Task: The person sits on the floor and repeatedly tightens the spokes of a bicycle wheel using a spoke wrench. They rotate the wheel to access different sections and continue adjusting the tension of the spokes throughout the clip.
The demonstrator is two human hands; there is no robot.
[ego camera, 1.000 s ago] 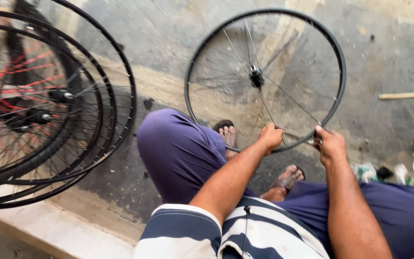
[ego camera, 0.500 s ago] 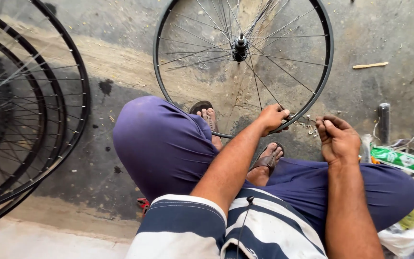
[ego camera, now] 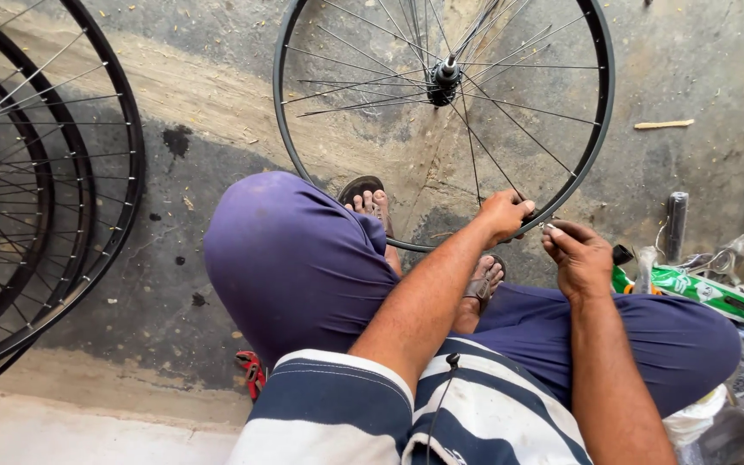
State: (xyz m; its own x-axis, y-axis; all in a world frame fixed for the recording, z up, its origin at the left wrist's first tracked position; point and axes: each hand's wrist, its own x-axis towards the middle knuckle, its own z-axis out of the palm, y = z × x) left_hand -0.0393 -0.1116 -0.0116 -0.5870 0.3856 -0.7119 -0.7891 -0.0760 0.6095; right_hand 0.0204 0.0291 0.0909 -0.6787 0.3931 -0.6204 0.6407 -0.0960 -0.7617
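our left hand (ego camera: 503,215) is closed around the lower rim of the bicycle wheel (ego camera: 600,112), at about five o'clock on the wheel. our right hand (ego camera: 579,257), just to its three o'clock, pinches a small silvery piece (ego camera: 549,226) in its fingertips, right below the rim; what the piece is we cannot make out. the wheel stands upright on the concrete floor (ego camera: 217,86), a thin black rim with fine metal spokes (ego camera: 510,112) running to a dark hub (ego camera: 443,82) at its centre, twelve o'clock from our hands. its top is cut off by the frame's edge. our sandalled feet (ego camera: 372,200) sit under the rim. at nine o'clock, well apart, more black wheels (ego camera: 88,207) lean together, partly out of view. at three o'clock lies a green packet (ego camera: 699,288) among blurred clutter.
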